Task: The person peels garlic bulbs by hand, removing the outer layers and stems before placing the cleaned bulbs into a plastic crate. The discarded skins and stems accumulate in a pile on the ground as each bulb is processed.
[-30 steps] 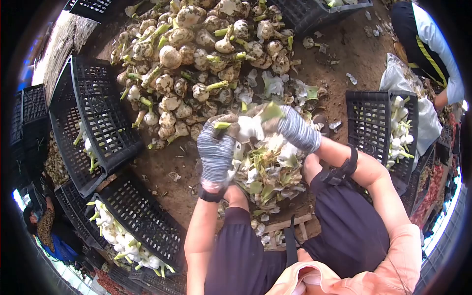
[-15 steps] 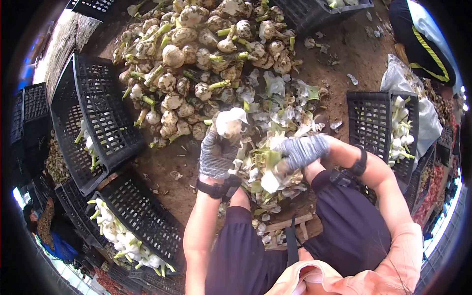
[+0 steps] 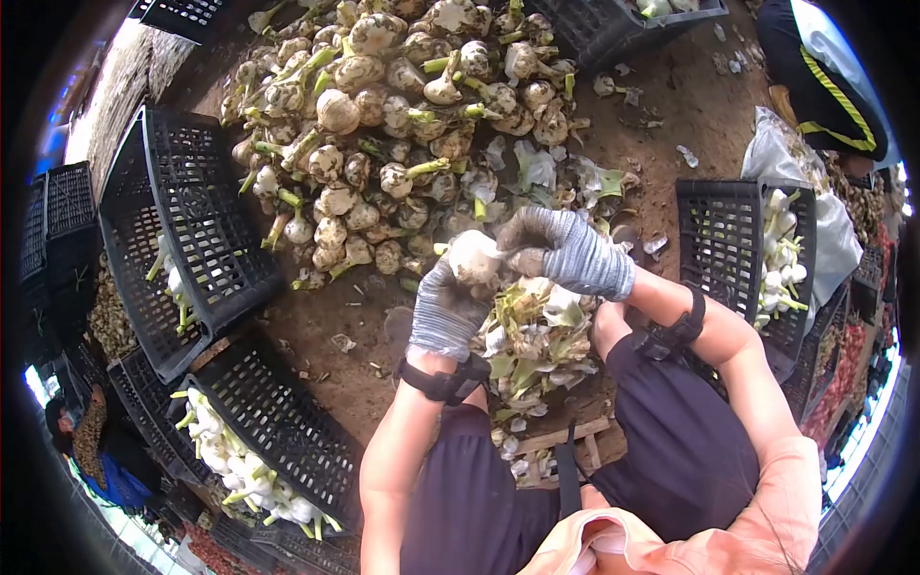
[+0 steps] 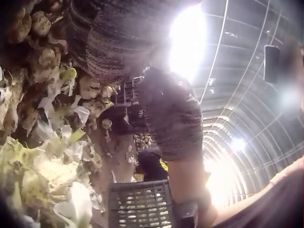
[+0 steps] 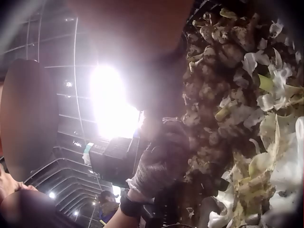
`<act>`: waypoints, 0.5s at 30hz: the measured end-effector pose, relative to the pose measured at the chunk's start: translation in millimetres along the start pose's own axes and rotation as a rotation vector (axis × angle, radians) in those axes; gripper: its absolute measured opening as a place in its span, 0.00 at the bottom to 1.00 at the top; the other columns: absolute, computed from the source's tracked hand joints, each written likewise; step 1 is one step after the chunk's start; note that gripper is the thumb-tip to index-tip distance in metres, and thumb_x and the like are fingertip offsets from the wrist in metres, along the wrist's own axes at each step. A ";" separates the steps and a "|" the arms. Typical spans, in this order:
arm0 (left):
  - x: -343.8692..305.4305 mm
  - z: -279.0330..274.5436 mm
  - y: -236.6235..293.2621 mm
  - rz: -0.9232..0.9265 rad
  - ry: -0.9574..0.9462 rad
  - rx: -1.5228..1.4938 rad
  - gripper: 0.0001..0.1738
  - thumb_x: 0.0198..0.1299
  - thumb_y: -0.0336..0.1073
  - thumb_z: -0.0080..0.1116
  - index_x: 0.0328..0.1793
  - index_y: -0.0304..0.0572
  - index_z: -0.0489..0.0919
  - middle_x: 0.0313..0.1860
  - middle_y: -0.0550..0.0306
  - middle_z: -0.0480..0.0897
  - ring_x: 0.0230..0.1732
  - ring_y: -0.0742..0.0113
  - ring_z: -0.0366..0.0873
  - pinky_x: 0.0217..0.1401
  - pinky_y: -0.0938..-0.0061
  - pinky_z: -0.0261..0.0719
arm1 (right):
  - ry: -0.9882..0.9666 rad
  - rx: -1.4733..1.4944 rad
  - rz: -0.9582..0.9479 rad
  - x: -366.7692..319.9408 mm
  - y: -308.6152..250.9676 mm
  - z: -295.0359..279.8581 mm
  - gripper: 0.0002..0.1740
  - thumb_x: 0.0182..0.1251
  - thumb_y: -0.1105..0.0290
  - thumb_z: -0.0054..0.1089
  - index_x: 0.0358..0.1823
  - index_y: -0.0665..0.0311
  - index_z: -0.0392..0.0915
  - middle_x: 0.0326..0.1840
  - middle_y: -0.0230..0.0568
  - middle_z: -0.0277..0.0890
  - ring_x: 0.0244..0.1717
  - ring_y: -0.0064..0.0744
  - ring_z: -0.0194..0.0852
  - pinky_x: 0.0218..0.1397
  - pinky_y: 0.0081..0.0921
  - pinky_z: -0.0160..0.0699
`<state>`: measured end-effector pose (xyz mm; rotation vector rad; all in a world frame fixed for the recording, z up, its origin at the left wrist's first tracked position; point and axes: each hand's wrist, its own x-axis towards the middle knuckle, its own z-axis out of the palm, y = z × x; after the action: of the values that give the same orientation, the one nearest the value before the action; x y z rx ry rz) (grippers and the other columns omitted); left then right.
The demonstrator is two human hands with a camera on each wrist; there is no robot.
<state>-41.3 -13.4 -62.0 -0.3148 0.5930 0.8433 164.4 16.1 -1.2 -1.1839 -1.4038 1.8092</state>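
Observation:
A peeled-looking white garlic bulb (image 3: 473, 257) sits in my gloved left hand (image 3: 446, 314), whose fingers grip it from below and the left. From the other side my gloved right hand (image 3: 573, 254) curls its fingers against the bulb and pinches at its skin. In the left wrist view the right hand (image 4: 171, 114) shows beyond the left glove, while the bulb is hidden there. Below both hands lies a heap of torn garlic skins and leaves (image 3: 537, 335). Ahead of them is a large pile of soil-stained garlic bulbs (image 3: 364, 125).
Black crates stand around me: an upright crate (image 3: 206, 211) on the left, another crate (image 3: 278, 422) with white garlic at lower left, and a crate (image 3: 719, 235) on the right. A white sack (image 3: 834, 240) and another person (image 3: 824, 86) are at the right.
A piece of stripped skin or leaf went down to the heap with the right hand, which has since come back up to the bulb. The left hand kept the bulb, moving slightly right.

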 end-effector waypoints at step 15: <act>-5.1 35.4 -6.4 0.266 0.343 0.137 0.12 0.64 0.41 0.56 0.46 0.41 0.76 0.31 0.62 0.78 0.25 0.79 0.72 0.21 0.88 0.71 | 0.297 -0.568 -0.103 10.4 9.4 -2.6 0.21 0.60 0.56 0.61 0.47 0.64 0.76 0.38 0.47 0.78 0.38 0.43 0.77 0.43 0.34 0.75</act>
<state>-26.1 -3.5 -30.6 -0.2601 1.0247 1.0059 162.8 23.2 -13.4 -1.5450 -1.8110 1.1282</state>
